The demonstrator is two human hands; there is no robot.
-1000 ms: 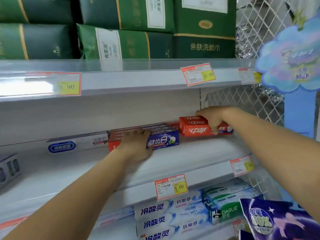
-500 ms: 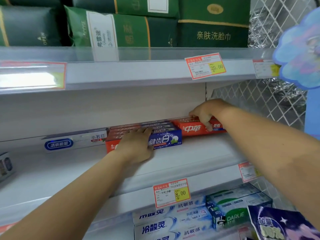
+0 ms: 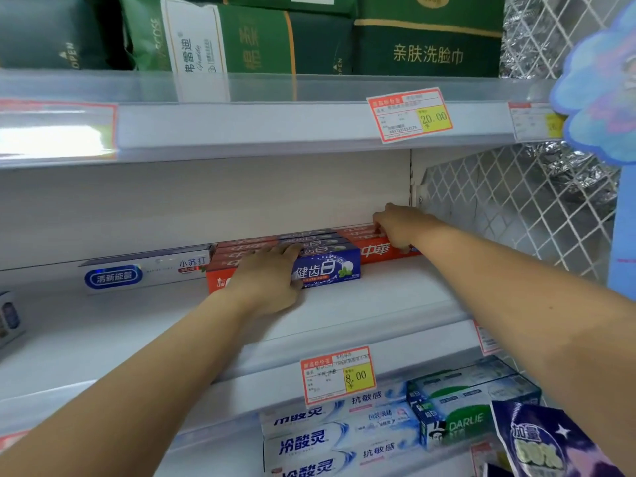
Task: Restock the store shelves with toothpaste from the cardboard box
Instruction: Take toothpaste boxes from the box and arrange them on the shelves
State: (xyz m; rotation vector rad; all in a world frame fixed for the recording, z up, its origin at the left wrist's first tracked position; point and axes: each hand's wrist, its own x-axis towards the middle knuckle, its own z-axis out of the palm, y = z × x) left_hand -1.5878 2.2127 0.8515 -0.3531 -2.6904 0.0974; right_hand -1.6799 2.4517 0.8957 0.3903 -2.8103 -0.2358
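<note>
On the white middle shelf (image 3: 378,297), toothpaste boxes lie in rows against the back wall. My left hand (image 3: 268,278) rests flat, fingers straight, over a blue toothpaste box (image 3: 327,270) and the red boxes (image 3: 241,247) beside it. To the right, my right hand (image 3: 399,228) lies on a stack of red toothpaste boxes (image 3: 375,251), its fingers curled down over the front face and its thumb raised. A white toothpaste box (image 3: 144,270) lies further left. The cardboard box is out of view.
Green tissue packs (image 3: 426,46) fill the shelf above. The lower shelf holds white toothpaste boxes (image 3: 327,438) and Darlie boxes (image 3: 464,407), behind a price tag (image 3: 337,375). A wire mesh panel (image 3: 516,208) closes the right side. A purple packet (image 3: 540,442) hangs at bottom right.
My right hand has pushed the red boxes back toward the rear wall, level with the other rows. My left hand has stayed on the blue and red boxes.
</note>
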